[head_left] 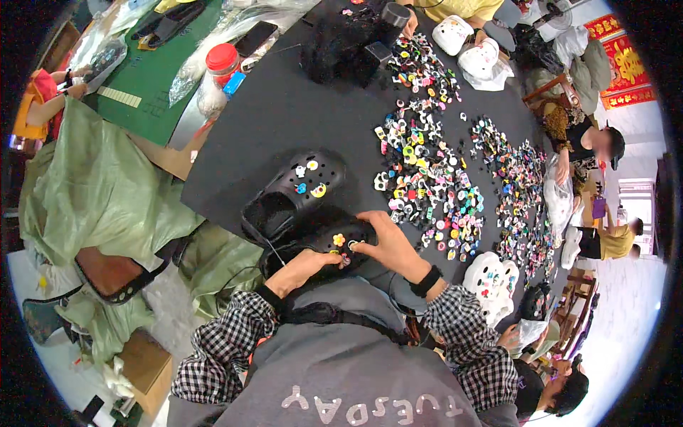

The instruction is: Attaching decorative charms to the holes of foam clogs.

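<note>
A black foam clog [297, 242] rests at the near edge of the dark table, close to my body. Around its side, my left hand [307, 269] is closed, with its fingertips by a small charm [345, 261]. My right hand [393, 245] grips the toe, its thumb pressed beside a whitish ring-like charm. An orange flower charm [339, 240] sits between the hands on the upper. Just beyond lies the matching black clog [324, 171], with several colourful charms in its holes. My fingers hide part of the held clog.
Piles of small colourful charms [427, 164] spread across the right of the dark table [256, 114]. White clogs [491, 285] lie at the right edge. A red-lidded jar [223, 60] and a phone [256, 38] stand far left. Other people work around the table.
</note>
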The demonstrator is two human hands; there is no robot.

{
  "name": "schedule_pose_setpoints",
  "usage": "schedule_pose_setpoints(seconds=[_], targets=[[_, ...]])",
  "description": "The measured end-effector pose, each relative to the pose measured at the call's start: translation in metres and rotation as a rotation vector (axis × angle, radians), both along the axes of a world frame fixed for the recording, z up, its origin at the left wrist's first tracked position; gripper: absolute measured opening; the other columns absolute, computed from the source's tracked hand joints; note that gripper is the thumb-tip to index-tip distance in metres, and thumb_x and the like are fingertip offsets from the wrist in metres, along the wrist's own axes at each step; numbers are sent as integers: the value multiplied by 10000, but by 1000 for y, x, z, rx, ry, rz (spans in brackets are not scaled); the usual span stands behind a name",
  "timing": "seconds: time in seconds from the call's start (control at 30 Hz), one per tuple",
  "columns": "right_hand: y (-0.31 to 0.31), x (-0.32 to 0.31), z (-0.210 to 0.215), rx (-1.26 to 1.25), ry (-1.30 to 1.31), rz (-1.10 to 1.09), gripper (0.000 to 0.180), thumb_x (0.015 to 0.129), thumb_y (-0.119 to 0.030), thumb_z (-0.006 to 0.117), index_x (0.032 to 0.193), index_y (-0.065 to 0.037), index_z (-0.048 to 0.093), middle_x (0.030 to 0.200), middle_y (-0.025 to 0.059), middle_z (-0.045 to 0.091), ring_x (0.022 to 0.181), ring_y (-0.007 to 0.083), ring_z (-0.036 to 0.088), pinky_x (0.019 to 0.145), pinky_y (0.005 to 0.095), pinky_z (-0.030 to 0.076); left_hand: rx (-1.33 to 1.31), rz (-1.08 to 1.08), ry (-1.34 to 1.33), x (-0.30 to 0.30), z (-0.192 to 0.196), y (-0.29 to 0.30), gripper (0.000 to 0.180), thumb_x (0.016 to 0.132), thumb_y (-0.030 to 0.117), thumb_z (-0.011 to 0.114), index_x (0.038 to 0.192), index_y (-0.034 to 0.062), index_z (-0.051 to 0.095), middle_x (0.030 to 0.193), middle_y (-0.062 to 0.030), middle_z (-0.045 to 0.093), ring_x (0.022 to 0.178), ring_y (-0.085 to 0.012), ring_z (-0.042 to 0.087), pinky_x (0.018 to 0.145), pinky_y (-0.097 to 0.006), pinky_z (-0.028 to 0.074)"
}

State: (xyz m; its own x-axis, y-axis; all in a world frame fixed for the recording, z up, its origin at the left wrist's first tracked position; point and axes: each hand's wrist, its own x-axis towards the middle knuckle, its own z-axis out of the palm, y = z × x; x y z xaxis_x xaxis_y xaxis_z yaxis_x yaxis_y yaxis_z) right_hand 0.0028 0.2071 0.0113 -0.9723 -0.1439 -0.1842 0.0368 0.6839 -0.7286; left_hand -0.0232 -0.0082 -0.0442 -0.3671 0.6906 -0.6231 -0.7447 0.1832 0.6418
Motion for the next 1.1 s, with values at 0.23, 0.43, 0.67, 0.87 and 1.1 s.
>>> schedule_pose_setpoints(seconds=[0.23, 0.43, 0.67, 0.87, 1.1], targets=[[-17, 27, 30, 184, 200, -12, 237, 767, -142, 718, 888, -42, 541, 812, 107, 520, 757, 302, 559, 641, 403, 444, 35, -77, 268, 4, 21, 2, 380, 865, 127, 627, 1230, 49, 554, 1189, -21, 595, 1086, -132, 538, 961, -288, 405], [-19, 42, 34, 70, 213, -88, 173, 781, -45, 683, 881, -27, 542, 815, 114, 547, 719, 300, 583, 615, 379, 472, 167, -40, 361, 0, 42, 5, 416, 873, 129, 632, 1265, 48, 521, 1248, -31, 558, 1150, -153, 512, 1013, -314, 382], [-19, 40, 29, -1, 181, -209, 138, 788, -36, 681, 858, -9, 565, 810, 126, 574, 720, 294, 604, 601, 357, 485, 111, -82, 319, -3, 42, 7, 482, 875, 134, 644, 1314, 29, 475, 1287, -47, 518, 1181, -167, 465, 1022, -304, 359], [-19, 45, 30, 154, 226, -140, 146, 788, -88, 673, 845, -37, 548, 791, 109, 547, 724, 292, 586, 612, 382, 480, 149, -46, 416, 2, 31, 5, 448, 870, 165, 645, 1282, 49, 513, 1233, -22, 561, 1147, -156, 505, 1003, -307, 382], [-24, 50, 27, 141, 256, -187, 143, 757, -72, 689, 815, -40, 562, 771, 101, 557, 711, 301, 577, 608, 390, 466, 128, -98, 279, 2, 23, 1, 412, 875, 127, 629, 1265, 44, 526, 1213, -43, 563, 1118, -157, 500, 968, -291, 396]])
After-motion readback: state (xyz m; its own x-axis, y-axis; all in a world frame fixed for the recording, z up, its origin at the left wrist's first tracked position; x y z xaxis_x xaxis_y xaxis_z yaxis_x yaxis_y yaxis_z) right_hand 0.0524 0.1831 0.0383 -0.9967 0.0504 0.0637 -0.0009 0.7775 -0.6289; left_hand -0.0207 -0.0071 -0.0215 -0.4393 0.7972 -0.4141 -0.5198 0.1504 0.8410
